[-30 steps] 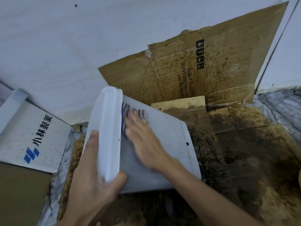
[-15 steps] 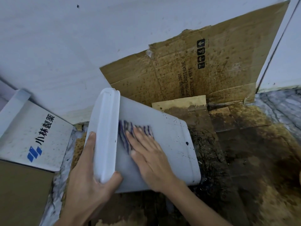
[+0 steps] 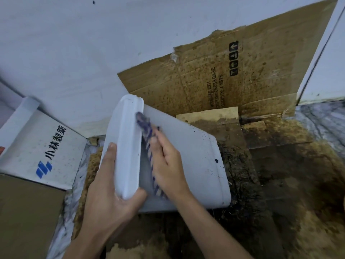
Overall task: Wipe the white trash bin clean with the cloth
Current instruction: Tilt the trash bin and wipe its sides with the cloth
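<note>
The white trash bin [image 3: 196, 161] lies tipped on its side on stained cardboard, its rim toward the left. My left hand [image 3: 110, 199] grips the thick white rim, thumb under its near corner and fingers along its outer face. My right hand [image 3: 168, 165] presses a blue-and-white striped cloth [image 3: 147, 131] flat against the bin's side, right beside the rim. The cloth runs in a narrow strip from near the rim's far end back under my palm. A few dark specks remain on the bin's wall near its base.
Wet, dirt-stained cardboard [image 3: 280, 184] covers the floor, and a stained cardboard sheet [image 3: 224, 75] leans on the white wall behind the bin. A white carton with blue logo and printed characters [image 3: 43, 146] stands at left, over a brown box [image 3: 26, 212]. Marbled flooring [image 3: 321, 120] shows at right.
My right hand slid the cloth toward the rim and turned; the cloth now lies bunched in a long strip along the rim. My left hand keeps its grip on the rim.
</note>
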Tool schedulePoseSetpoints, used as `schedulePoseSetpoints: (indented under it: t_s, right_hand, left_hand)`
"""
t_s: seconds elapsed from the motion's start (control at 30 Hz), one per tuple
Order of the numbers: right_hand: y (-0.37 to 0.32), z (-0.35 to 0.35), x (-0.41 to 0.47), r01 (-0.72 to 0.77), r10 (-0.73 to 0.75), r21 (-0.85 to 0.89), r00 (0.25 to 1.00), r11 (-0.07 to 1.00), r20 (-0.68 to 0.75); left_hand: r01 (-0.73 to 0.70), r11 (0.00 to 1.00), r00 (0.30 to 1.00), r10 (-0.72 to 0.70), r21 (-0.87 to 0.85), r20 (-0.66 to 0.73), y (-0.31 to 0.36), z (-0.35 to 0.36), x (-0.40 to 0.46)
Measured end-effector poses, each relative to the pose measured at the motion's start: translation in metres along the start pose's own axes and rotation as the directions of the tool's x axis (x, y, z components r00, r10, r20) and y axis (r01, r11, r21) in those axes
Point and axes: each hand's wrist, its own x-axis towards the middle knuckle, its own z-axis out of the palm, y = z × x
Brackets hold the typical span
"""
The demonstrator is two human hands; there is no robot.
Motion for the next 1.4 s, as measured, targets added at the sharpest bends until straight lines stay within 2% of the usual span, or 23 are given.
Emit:
schedulePoseSetpoints:
  t_s: [0.13,0.23,0.43,0.5,0.63,0.73,0.8,0.9,0.97,1.03,1.1,1.13,1.2,1.27,1.3,1.4]
  right_hand:
    - [0.006,-0.012,-0.043,0.27,-0.26,-0.037,0.951,0.962,0.168]
    - [0.01,-0.021,-0.039,0.334,-0.317,-0.064,0.929,0.94,0.192]
    - [-0.006,-0.014,0.014,0.125,-0.116,-0.065,0.985,0.99,0.129]
    - [-0.001,-0.017,-0.005,0.155,-0.14,-0.091,0.978,0.984,0.154]
    - [0.017,-0.023,-0.053,0.306,-0.255,-0.19,0.933,0.933,0.253]
    - [0.014,-0.02,-0.029,0.167,-0.063,-0.374,0.96,0.912,0.274]
    - [0.012,-0.023,0.006,0.055,0.08,-0.431,0.954,0.901,0.289]
    - [0.008,-0.032,0.043,-0.076,0.192,-0.349,0.931,0.934,0.311]
    - [0.011,-0.041,0.039,-0.116,0.181,-0.199,0.919,0.973,0.349]
    - [0.021,-0.053,0.019,-0.061,0.12,-0.168,0.921,0.984,0.371]
    - [0.035,-0.064,0.007,0.029,0.076,-0.29,0.935,0.957,0.346]
    - [0.041,-0.067,0.01,0.028,0.093,-0.373,0.948,0.927,0.303]
    - [0.047,-0.066,0.029,-0.103,0.218,-0.493,0.959,0.864,0.18]
    - [0.043,-0.059,0.056,-0.235,0.33,-0.501,0.938,0.833,0.11]
    - [0.039,-0.053,0.064,-0.233,0.331,-0.501,0.936,0.833,0.116]
    - [0.038,-0.046,0.046,-0.043,0.17,-0.47,0.958,0.882,0.231]
  left_hand:
    - [-0.024,0.999,1.0,0.024,-0.037,-0.005,0.001,-0.001,-0.002]
    - [-0.04,0.999,0.999,0.04,0.026,-0.02,0.004,0.001,-0.002]
    - [0.002,0.996,1.0,-0.001,0.085,-0.018,0.006,-0.002,-0.002]
    - [-0.01,0.997,1.0,0.012,0.081,-0.023,0.007,-0.001,-0.003]
    - [-0.011,0.998,0.999,0.012,0.061,-0.03,0.005,0.0,-0.004]
    - [-0.009,0.996,1.0,0.012,0.087,-0.026,0.006,0.0,-0.004]
    - [0.001,0.997,1.0,0.001,0.08,-0.025,0.009,0.001,-0.004]
    - [0.008,0.998,1.0,-0.008,0.061,0.0,0.011,0.0,-0.002]
    - [0.001,0.997,1.0,-0.002,0.078,0.01,0.011,0.001,0.0]
    - [-0.003,0.997,1.0,0.003,0.076,0.012,0.014,0.002,-0.001]
    - [-0.012,0.998,1.0,0.012,0.066,0.003,0.015,0.004,-0.003]
    - [-0.017,0.998,1.0,0.017,0.062,0.002,0.015,0.004,-0.003]
    - [-0.028,0.998,1.0,0.028,0.051,0.005,0.016,0.004,-0.003]
    - [-0.033,0.999,0.999,0.033,0.039,-0.001,0.017,0.005,-0.003]
    - [-0.033,0.999,0.999,0.033,0.028,-0.006,0.018,0.005,-0.003]
    - [-0.029,1.0,0.999,0.029,0.005,-0.027,0.022,0.008,-0.002]
